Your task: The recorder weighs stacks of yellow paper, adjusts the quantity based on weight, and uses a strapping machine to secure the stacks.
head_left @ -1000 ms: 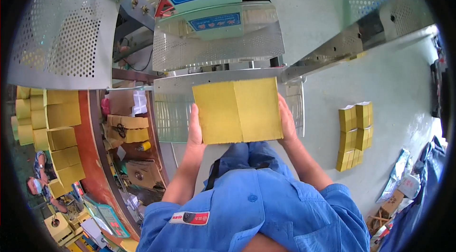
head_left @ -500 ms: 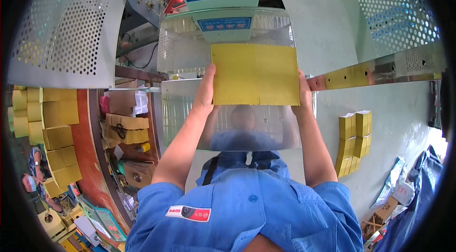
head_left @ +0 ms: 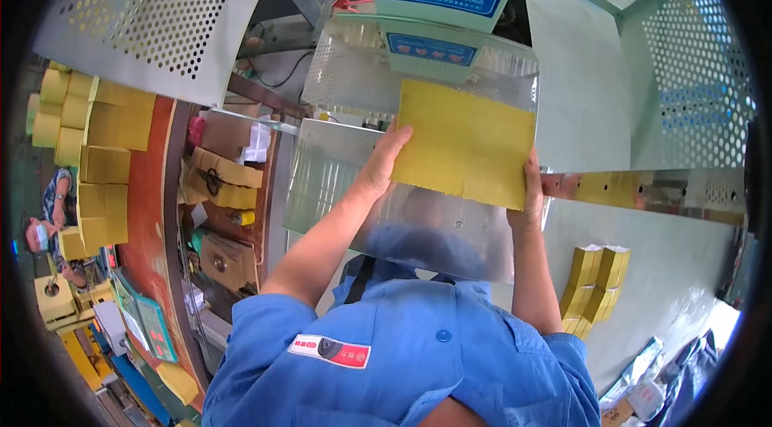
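Observation:
A flat yellow paper stack (head_left: 462, 141), rectangular with a slightly ragged near edge, is held level above a shiny metal tray. My left hand (head_left: 386, 160) grips its left edge, thumb on top and fingers hidden under it. My right hand (head_left: 532, 190) is closed on the right edge, with most of its fingers out of sight. Beneath lies the polished metal plate (head_left: 402, 222), which mirrors my blue shirt. Behind the stack stands a pale green machine (head_left: 442, 13) with a clear cover over its front.
Perforated guard panels flank the machine at left (head_left: 153, 17) and right (head_left: 696, 57). A metal bar (head_left: 643, 190) reaches out to the right. More yellow stacks (head_left: 593, 286) stand on the right floor. At left are a red-brown table (head_left: 153, 210), yellow bundles (head_left: 104, 206) and a seated person (head_left: 56, 214).
The whole view has turned and shifted, so the machine and surroundings appear tilted. My hands still hold the yellow paper stack over the metal plate, now slanting down to the right in the picture.

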Available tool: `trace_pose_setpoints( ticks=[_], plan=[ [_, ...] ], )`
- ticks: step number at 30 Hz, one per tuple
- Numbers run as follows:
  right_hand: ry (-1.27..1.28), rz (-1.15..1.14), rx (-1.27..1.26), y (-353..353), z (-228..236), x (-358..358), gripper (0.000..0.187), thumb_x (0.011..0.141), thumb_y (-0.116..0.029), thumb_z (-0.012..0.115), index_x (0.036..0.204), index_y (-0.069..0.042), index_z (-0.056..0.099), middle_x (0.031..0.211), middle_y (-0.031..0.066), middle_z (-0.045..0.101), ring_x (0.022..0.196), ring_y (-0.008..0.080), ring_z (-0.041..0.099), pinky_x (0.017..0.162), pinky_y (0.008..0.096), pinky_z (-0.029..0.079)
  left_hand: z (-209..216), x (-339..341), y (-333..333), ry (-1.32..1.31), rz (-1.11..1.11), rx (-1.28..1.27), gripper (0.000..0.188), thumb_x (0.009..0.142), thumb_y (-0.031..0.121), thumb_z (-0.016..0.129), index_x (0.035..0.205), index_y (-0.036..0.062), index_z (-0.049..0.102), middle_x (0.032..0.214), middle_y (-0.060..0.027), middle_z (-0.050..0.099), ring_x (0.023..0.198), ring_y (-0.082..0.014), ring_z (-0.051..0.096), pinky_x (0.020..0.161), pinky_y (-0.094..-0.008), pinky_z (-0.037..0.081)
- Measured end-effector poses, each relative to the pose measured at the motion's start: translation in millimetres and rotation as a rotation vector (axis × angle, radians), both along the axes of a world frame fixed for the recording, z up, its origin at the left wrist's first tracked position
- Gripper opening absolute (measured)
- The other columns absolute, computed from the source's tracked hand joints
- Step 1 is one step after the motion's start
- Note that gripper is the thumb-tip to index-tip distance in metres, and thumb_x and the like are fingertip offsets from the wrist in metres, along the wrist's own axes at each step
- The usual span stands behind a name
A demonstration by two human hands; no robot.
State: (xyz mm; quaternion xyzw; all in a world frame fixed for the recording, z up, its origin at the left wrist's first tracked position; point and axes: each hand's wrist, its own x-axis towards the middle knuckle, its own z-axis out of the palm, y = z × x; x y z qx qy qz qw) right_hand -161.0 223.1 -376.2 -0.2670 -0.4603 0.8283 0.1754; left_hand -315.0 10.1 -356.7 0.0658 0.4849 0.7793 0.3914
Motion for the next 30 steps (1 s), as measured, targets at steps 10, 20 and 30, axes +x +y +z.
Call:
trace_pose_setpoints(
  ticks=[10,20,30],
  plan=[
    [0.083,0.099,-0.011,13.4,4.0,-4.4,0.062,0.097,-0.042,0.050,0.146,-0.006,0.039,0.141,0.0065,0.047,0.132,0.0198,0.041,0.111,0.0344,0.031,1.2,6.0,2.0,0.055,-0.002,-0.205,0.058,0.098,0.043,0.053,0.140,0.0038,0.045,0.134,-0.0071,0.052,0.124,-0.0173,0.047,0.105,-0.0325,0.036],
    [-0.068,-0.164,-0.119,24.0,-49.6,-6.6,0.052,0.099,-0.042,0.052,0.136,-0.006,0.050,0.128,0.0040,0.057,0.119,0.0162,0.052,0.101,0.0305,0.041,-10.3,8.1,17.1,0.166,0.012,-0.230,0.070,0.095,0.057,0.054,0.138,0.0035,0.047,0.132,-0.0069,0.053,0.123,-0.0174,0.048,0.104,-0.0318,0.036],
    [-0.021,-0.079,-0.145,9.2,-12.7,-0.2,0.052,0.098,-0.046,0.055,0.130,-0.006,0.055,0.124,0.0066,0.059,0.112,0.0155,0.057,0.098,0.0300,0.045,-2.0,14.8,18.2,0.190,-0.011,-0.309,0.084,0.092,0.067,0.048,0.145,0.0018,0.042,0.147,-0.0116,0.044,0.137,-0.0223,0.038,0.114,-0.0364,0.026]
  ],
)
